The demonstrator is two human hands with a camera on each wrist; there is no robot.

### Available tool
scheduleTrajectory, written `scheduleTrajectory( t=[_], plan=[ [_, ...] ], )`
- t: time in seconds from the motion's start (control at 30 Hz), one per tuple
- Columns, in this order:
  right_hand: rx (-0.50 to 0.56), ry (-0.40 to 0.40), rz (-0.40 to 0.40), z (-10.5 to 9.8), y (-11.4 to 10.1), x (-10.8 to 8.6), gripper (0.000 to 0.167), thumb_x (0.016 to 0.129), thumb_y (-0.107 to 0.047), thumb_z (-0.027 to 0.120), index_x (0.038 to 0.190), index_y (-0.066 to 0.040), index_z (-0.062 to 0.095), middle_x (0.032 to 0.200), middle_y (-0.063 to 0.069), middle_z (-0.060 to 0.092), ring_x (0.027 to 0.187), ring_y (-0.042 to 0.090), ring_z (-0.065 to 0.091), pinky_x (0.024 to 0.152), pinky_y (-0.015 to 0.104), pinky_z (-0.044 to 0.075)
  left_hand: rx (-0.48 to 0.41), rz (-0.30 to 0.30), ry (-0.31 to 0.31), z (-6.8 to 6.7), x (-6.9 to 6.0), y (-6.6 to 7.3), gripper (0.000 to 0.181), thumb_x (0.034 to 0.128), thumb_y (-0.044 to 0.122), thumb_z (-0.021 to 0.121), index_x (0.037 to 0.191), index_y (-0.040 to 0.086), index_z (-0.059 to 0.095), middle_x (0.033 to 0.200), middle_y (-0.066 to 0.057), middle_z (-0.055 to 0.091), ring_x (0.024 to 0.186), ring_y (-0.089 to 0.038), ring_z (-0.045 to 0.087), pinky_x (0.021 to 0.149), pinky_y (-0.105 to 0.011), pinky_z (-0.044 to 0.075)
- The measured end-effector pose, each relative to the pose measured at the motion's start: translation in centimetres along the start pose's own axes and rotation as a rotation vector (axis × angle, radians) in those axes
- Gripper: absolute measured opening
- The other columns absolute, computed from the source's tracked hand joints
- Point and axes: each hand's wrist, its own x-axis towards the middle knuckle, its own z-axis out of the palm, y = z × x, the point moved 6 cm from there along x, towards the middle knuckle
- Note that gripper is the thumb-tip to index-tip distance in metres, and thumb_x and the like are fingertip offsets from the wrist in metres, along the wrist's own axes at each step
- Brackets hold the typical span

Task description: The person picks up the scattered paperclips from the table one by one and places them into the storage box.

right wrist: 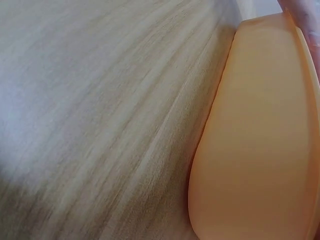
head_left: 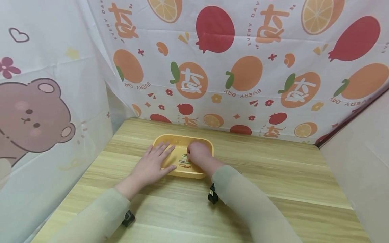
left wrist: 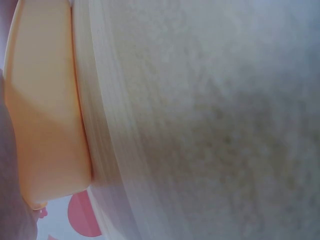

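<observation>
A yellow plastic tray point(head_left: 189, 174) with rounded corners stands on the table, several coloured paper clips point(head_left: 184, 166) lying on its floor. My left hand point(head_left: 155, 163) lies over the tray's left end, fingers spread and straight. Inside the right end is my right hand point(head_left: 199, 153), its fingers bent down beside the clips; its fingertips are hidden, so whether they pinch a clip does not show. The left wrist view has the tray's outer wall point(left wrist: 47, 110) with a dark edge of the hand beside it. In the right wrist view the outer wall point(right wrist: 255, 130) fills the right side.
The wood-grain table point(head_left: 273, 172) carries the tray near its back edge. Behind it hangs a fruit-print cloth point(head_left: 212, 101), and a bear-print cloth point(head_left: 88, 101) hangs at the left. A pale panel point(head_left: 358, 152) borders the right side.
</observation>
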Motion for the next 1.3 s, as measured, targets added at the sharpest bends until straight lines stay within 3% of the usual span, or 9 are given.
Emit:
scheduleTrajectory(
  t=[0.3, 0.5, 0.83, 1.03, 1.3],
  plan=[
    [0.057, 0.02, 0.022, -0.4, 1.1, 0.1, 0.011, 0.091, -0.022, 0.066, 0.084, -0.017, 0.073, 0.079, -0.007, 0.065, 0.076, 0.013, 0.058, 0.076, 0.03, 0.051, 0.001, -0.003, -0.009, -0.2, 0.1, 0.1, 0.083, 0.0923, 0.072, 0.044, 0.157, 0.022, 0.03, 0.162, -0.009, 0.028, 0.149, -0.033, 0.022, 0.119, -0.058, 0.01],
    [0.125, 0.036, 0.04, -1.0, 1.2, -0.3, 0.016, 0.094, -0.03, 0.066, 0.098, -0.019, 0.077, 0.097, -0.006, 0.072, 0.095, 0.014, 0.064, 0.091, 0.032, 0.051, -0.002, -0.006, -0.01, -0.3, -0.1, 0.0, 0.085, 0.0919, 0.073, 0.043, 0.157, 0.021, 0.031, 0.161, -0.01, 0.028, 0.148, -0.034, 0.022, 0.119, -0.058, 0.01],
    [0.258, 0.066, 0.039, -2.8, 1.2, -1.4, 0.024, 0.095, -0.033, 0.068, 0.113, -0.02, 0.075, 0.087, -0.007, 0.064, 0.08, 0.01, 0.056, 0.067, 0.026, 0.047, -0.006, -0.008, -0.002, 0.0, -0.1, -0.3, 0.084, 0.0923, 0.072, 0.044, 0.157, 0.021, 0.031, 0.161, -0.01, 0.028, 0.148, -0.035, 0.023, 0.119, -0.059, 0.01],
    [0.352, 0.105, 0.042, -3.7, 2.4, -2.3, 0.027, 0.094, -0.032, 0.069, 0.117, -0.021, 0.075, 0.088, -0.006, 0.064, 0.081, 0.012, 0.056, 0.068, 0.028, 0.047, -0.013, -0.021, -0.011, 0.1, -0.1, -0.3, 0.085, 0.0918, 0.074, 0.041, 0.157, 0.022, 0.03, 0.162, -0.009, 0.028, 0.149, -0.034, 0.021, 0.119, -0.059, 0.009],
    [0.512, 0.166, 0.118, -4.4, 5.5, -3.8, 0.029, 0.094, -0.035, 0.069, 0.119, -0.02, 0.074, 0.093, -0.005, 0.066, 0.085, 0.014, 0.057, 0.071, 0.031, 0.049, -0.012, -0.015, -0.012, 0.3, 0.2, -0.2, 0.086, 0.0914, 0.076, 0.039, 0.158, 0.022, 0.03, 0.162, -0.009, 0.027, 0.149, -0.034, 0.02, 0.119, -0.058, 0.009]
  ],
)
